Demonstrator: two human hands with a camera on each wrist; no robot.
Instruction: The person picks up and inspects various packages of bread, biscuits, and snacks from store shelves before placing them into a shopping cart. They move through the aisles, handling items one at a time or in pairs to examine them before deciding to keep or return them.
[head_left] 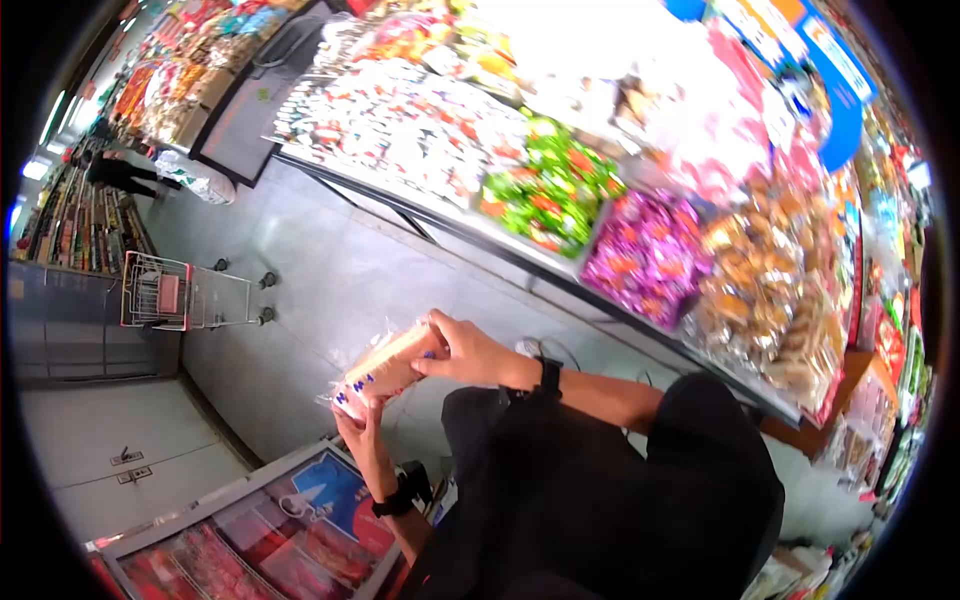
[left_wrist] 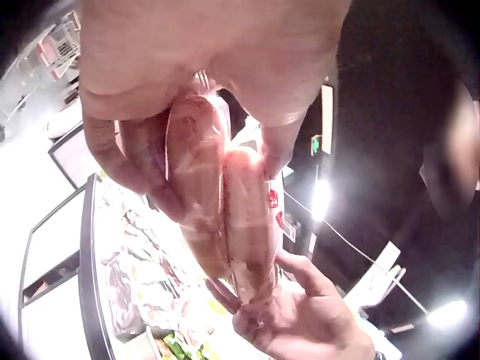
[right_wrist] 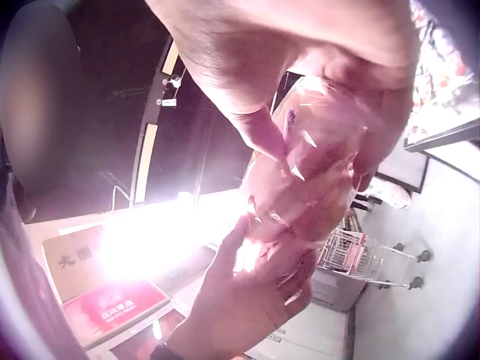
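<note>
Shelves (head_left: 80, 225) line the far left, with a person (head_left: 112, 170) in dark clothes standing near them; a cart (head_left: 170, 293) stands on the floor (head_left: 310, 255), and below it in the head view lies a glass-topped case (head_left: 200, 507); your left hand (head_left: 360, 428) comes next, thumb and fingers curled about the lower end of the pack (head_left: 392, 368); that pack, clear-wrapped with blue marks and two long, pale, rounded shapes inside, is tilted in the air between your hands; your right hand (head_left: 472, 350) pinches its upper end, thumb against fingers; beyond, the stand (head_left: 535, 258) bears green packs (head_left: 550, 185), then purple packs (head_left: 648, 255), then brown packs (head_left: 755, 265) in clear wrap.
</note>
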